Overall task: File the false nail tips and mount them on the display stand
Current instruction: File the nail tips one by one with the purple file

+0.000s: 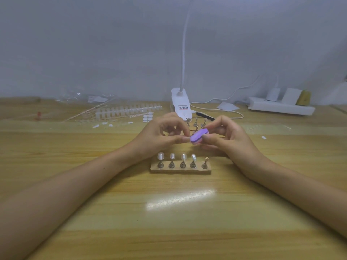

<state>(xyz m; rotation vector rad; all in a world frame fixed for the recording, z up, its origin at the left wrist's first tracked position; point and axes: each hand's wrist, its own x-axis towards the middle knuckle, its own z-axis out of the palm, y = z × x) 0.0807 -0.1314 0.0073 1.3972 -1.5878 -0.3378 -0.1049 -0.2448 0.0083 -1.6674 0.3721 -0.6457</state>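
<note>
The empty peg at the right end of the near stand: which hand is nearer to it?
Right. The right hand, holding the purple file, is just behind and right of the empty peg; the left hand is farther off to its left.

1 view only: head-worn wide-angle. It looks forward and down across the desk (pixel 169 222) toward the wall (pixel 112 44) behind it. Close range: both forearms enter from the bottom corners, and the left hand (pixel 161 136) and right hand (pixel 231 137) meet near frame centre. The desk's far edge sits a bit above mid-height, with wall filling the top.
</note>
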